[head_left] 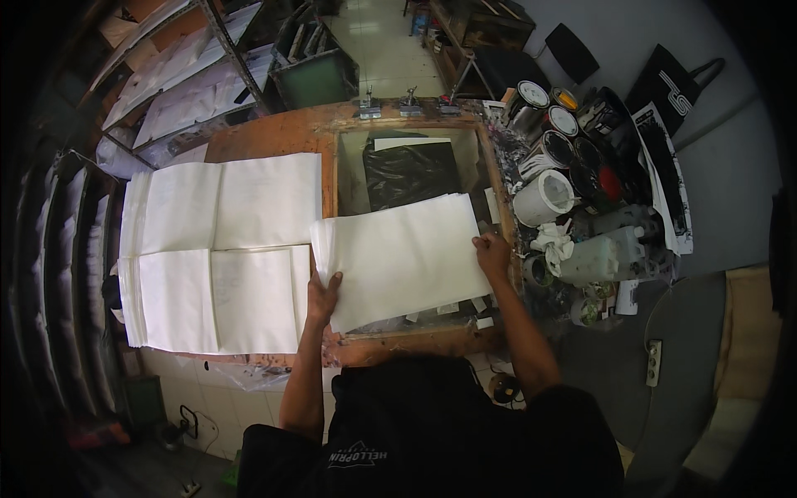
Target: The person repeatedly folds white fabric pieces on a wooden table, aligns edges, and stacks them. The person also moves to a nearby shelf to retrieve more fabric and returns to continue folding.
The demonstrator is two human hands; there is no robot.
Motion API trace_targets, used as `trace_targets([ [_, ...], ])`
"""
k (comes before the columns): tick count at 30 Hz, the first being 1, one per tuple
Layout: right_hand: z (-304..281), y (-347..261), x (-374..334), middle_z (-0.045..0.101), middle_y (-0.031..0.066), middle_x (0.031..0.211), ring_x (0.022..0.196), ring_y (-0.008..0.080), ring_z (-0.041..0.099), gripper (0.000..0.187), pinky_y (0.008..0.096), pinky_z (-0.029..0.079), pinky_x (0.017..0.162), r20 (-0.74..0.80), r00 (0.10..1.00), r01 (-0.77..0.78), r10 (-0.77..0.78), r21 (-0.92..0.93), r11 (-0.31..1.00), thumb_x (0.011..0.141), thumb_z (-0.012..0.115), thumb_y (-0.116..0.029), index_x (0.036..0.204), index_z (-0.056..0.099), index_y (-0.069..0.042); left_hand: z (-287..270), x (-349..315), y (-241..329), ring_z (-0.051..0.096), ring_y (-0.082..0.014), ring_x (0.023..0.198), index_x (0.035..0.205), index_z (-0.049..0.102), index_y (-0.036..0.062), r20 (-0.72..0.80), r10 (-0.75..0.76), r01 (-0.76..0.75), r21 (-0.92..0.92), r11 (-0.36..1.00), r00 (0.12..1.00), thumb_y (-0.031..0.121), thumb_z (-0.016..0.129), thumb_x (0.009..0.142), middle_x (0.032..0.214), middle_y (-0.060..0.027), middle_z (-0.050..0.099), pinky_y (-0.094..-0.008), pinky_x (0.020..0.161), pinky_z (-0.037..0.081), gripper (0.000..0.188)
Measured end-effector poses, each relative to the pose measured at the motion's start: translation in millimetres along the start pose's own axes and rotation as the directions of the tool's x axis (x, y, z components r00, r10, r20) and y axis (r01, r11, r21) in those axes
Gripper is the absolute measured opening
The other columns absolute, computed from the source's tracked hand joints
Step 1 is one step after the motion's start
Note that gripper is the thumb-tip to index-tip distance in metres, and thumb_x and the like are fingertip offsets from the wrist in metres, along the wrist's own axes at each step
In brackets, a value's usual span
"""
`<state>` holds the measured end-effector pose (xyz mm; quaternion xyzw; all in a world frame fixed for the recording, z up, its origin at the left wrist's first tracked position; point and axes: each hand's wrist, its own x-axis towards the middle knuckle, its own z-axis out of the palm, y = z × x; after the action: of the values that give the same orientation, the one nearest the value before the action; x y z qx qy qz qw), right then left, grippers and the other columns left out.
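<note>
Stack of white sheets (403,257) lies between two grips — left hand (322,300) clasping its left edge, right hand (493,253) pinching its right.

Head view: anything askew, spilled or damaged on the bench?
Two things: dark splatter stains the worktop near the white bucket, possibly spilled ink or paint; and the white stack, held by the left hand and right hand, sits at an angle to the wooden frame.

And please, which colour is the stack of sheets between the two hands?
Creamy white; the stack of sheets shows best in the head view.
</note>
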<state>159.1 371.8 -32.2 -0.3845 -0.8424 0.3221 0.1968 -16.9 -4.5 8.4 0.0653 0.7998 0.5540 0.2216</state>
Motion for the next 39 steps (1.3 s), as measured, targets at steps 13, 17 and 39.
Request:
trace_targets([
  [13,-238.0,-258.6,34.2,0.065,0.0191,0.078,0.069,0.0304,0.067,0.015,0.0408,0.049,0.063,-0.09,0.78,0.561,-0.62,-0.339,0.755,0.099,0.063,-0.015,0.101,0.064,-0.001,-16.0,-8.2,-8.7,0.067,-0.024,0.1,0.141,0.051,-0.0027,0.125,-0.187,0.22,-0.355,0.909,0.974,0.022,0.071,0.095,0.122,-0.0162,0.066,-0.0359,0.086,0.057,0.056],
  [17,-262.9,-372.0,5.7,0.067,0.0039,0.078,0.068,0.0081,0.059,0.019,0.027,0.048,0.063,0.116,0.719,0.695,-0.685,-0.12,0.709,0.101,0.064,-0.021,0.101,0.065,-0.002,-20.4,-15.4,5.6,0.067,-0.0258,0.102,0.141,0.05,-0.0016,0.153,-0.239,0.279,-0.367,0.887,0.959,0.023,0.073,0.094,0.122,-0.0159,0.066,-0.0384,0.087,0.058,0.058],
  [39,50.7,-43.1,-23.8,0.065,0.0203,0.113,0.109,0.0385,0.063,0.061,0.0472,0.05,0.092,-0.016,1.0,-0.01,0.01,-0.043,0.999,0.079,0.085,-0.038,0.123,0.061,-0.003,-28.8,-10.8,0.3,0.057,-0.0335,0.125,0.153,0.034,0.0038,0.307,-0.213,0.369,-0.661,0.653,0.927,0.041,0.053,0.103,0.14,-0.0195,0.053,-0.0469,0.102,0.052,0.065],
])
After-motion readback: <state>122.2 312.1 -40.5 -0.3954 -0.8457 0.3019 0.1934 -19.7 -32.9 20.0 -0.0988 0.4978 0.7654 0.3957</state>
